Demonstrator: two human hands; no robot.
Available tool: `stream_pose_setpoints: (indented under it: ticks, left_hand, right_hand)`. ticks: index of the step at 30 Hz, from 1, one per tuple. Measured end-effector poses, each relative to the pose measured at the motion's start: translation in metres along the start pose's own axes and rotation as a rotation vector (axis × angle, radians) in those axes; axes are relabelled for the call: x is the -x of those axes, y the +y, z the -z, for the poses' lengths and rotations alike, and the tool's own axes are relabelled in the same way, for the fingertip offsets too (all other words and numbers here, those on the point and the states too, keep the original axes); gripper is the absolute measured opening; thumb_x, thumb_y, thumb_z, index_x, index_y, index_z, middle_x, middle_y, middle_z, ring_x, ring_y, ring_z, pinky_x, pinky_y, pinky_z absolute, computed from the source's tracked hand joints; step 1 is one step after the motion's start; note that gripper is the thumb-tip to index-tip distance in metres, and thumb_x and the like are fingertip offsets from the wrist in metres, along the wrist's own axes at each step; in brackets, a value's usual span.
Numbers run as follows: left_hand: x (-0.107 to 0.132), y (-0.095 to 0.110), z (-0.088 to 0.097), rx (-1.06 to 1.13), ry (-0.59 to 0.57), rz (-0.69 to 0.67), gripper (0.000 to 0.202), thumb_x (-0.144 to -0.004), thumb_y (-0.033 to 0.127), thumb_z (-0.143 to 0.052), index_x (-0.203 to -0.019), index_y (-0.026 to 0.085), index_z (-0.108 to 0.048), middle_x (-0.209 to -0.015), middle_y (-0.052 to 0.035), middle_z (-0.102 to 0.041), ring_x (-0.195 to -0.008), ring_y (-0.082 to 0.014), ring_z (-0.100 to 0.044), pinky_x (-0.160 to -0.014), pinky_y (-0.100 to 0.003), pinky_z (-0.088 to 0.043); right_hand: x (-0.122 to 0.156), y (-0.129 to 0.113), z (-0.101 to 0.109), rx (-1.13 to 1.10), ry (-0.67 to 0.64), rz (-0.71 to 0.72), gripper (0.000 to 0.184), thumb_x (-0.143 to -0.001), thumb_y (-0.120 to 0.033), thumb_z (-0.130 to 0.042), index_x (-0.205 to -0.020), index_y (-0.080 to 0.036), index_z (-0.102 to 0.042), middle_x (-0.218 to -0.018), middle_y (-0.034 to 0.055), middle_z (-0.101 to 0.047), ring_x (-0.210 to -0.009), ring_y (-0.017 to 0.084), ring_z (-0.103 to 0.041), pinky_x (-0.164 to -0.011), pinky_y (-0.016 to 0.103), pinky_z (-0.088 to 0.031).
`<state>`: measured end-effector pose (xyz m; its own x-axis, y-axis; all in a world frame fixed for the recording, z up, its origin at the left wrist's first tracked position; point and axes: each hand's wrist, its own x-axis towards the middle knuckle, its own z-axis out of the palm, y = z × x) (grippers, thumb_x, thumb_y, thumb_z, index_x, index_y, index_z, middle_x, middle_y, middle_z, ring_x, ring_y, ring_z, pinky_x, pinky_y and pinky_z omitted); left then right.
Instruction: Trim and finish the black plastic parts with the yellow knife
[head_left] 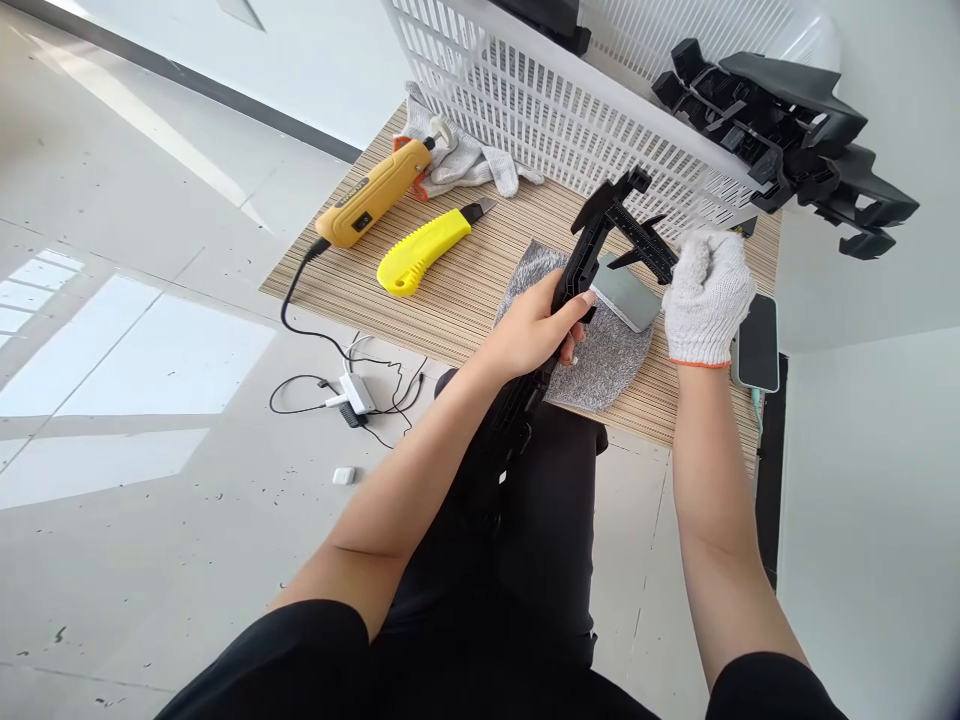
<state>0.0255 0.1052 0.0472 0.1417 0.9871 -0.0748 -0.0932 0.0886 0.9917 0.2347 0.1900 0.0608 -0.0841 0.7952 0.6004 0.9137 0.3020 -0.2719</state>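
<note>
My bare left hand [536, 325] is wrapped round a long black plastic part [581, 262], which slants from my lap up over the table. In a white knitted glove with an orange cuff, my right hand [707, 298] grips a black vernier caliper [641, 240]. The caliper's jaws are at the upper end of the part; whether they touch it I cannot tell. Under both lies a grey cloth [600, 365] with a flat grey-green rectangular piece [628, 292] on it. The glove hides the caliper's far end.
A yellow utility knife [424, 252] and a corded yellow power tool [375, 195] lie on the striped table [480, 300]. Behind are a spare glove [480, 170] and a white basket [540, 100] with black parts [787, 130]. A phone [757, 343] lies at right; cables and a charger [356, 393] are on the floor.
</note>
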Motion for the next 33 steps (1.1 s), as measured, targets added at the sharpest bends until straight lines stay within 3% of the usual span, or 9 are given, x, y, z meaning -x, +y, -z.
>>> stream_pose_setpoints:
  ticks: [5,9,13,16,19,21,23,29,33]
  left_hand:
    - [-0.003,-0.011,0.0,0.014,0.056,-0.003,0.036,-0.099,0.058,-0.067,-0.108,0.025,-0.055,-0.067,0.0048,-0.062,-0.049,-0.0136,-0.063,-0.052,-0.028,-0.054]
    - [-0.009,-0.03,0.001,0.116,0.132,-0.067,0.051,-0.1,0.053,-0.069,-0.139,0.028,-0.049,-0.075,0.0021,-0.067,-0.063,-0.0208,-0.074,-0.064,-0.037,-0.064]
    - [-0.015,-0.041,0.001,0.161,0.201,-0.136,0.068,-0.098,0.05,-0.072,-0.153,0.032,-0.037,-0.084,-0.0004,-0.07,-0.074,-0.0258,-0.078,-0.07,-0.049,-0.068]
    - [-0.016,-0.041,0.0,0.151,0.217,-0.103,0.072,-0.097,0.048,-0.074,-0.155,0.033,-0.034,-0.085,-0.0007,-0.07,-0.067,-0.0232,-0.076,-0.066,-0.046,-0.068]
    - [-0.015,-0.039,0.0,0.193,0.186,-0.084,0.073,-0.098,0.046,-0.074,-0.156,0.035,-0.031,-0.089,-0.0018,-0.072,-0.066,-0.0216,-0.075,-0.065,-0.045,-0.068]
    - [-0.014,-0.038,0.0,0.221,0.176,-0.089,0.072,-0.098,0.045,-0.074,-0.155,0.036,-0.032,-0.091,-0.0025,-0.072,-0.069,-0.0226,-0.076,-0.068,-0.046,-0.068]
    - [-0.014,-0.037,0.0,0.231,0.176,-0.092,0.071,-0.097,0.046,-0.075,-0.153,0.035,-0.034,-0.092,-0.0028,-0.072,-0.073,-0.0242,-0.078,-0.069,-0.046,-0.068]
    - [-0.012,-0.034,-0.001,0.203,0.185,-0.086,0.068,-0.096,0.05,-0.075,-0.151,0.032,-0.04,-0.088,-0.0024,-0.072,-0.07,-0.0229,-0.077,-0.066,-0.042,-0.067]
    - [-0.012,-0.032,-0.001,0.136,0.182,-0.114,0.056,-0.096,0.052,-0.074,-0.141,0.028,-0.052,-0.08,-0.0005,-0.07,-0.064,-0.0204,-0.074,-0.061,-0.038,-0.066]
  right_hand:
    - [-0.002,0.001,0.005,-0.153,-0.075,-0.007,0.054,-0.113,-0.043,-0.02,-0.134,-0.02,-0.063,-0.131,0.0222,-0.068,-0.115,0.031,-0.072,-0.09,0.045,-0.057]
    - [-0.002,0.001,0.008,-0.313,-0.18,0.02,0.054,-0.112,-0.047,-0.024,-0.143,-0.019,-0.058,-0.144,0.022,-0.062,-0.133,0.035,-0.065,-0.102,0.05,-0.059]
    - [0.001,0.001,0.01,-0.369,-0.133,0.059,0.052,-0.111,-0.047,-0.03,-0.141,-0.016,-0.059,-0.151,0.0206,-0.06,-0.147,0.035,-0.056,-0.102,0.047,-0.061]
    - [0.002,0.0,0.012,-0.389,-0.14,0.045,0.05,-0.11,-0.045,-0.032,-0.144,-0.018,-0.058,-0.153,0.018,-0.061,-0.14,0.033,-0.063,-0.095,0.044,-0.065]
    - [0.004,-0.003,0.014,-0.396,-0.215,0.006,0.047,-0.11,-0.044,-0.036,-0.148,-0.024,-0.056,-0.158,0.0138,-0.059,-0.108,0.028,-0.078,-0.077,0.04,-0.067]
    - [0.005,-0.006,0.015,-0.356,-0.251,-0.004,0.045,-0.111,-0.043,-0.037,-0.148,-0.026,-0.056,-0.158,0.0124,-0.06,-0.089,0.023,-0.079,-0.069,0.038,-0.065]
    - [0.005,-0.008,0.015,-0.304,-0.252,0.001,0.044,-0.111,-0.043,-0.037,-0.146,-0.025,-0.057,-0.154,0.0129,-0.063,-0.084,0.021,-0.079,-0.069,0.036,-0.065]
    - [0.002,-0.001,0.007,-0.17,-0.04,0.118,0.042,-0.11,-0.048,-0.042,-0.136,-0.025,-0.063,-0.136,0.0104,-0.075,-0.123,0.026,-0.074,-0.095,0.04,-0.065]
    - [0.0,0.005,0.003,-0.182,-0.055,0.118,0.042,-0.11,-0.054,-0.04,-0.137,-0.031,-0.063,-0.135,0.0079,-0.075,-0.128,0.026,-0.072,-0.094,0.042,-0.065]
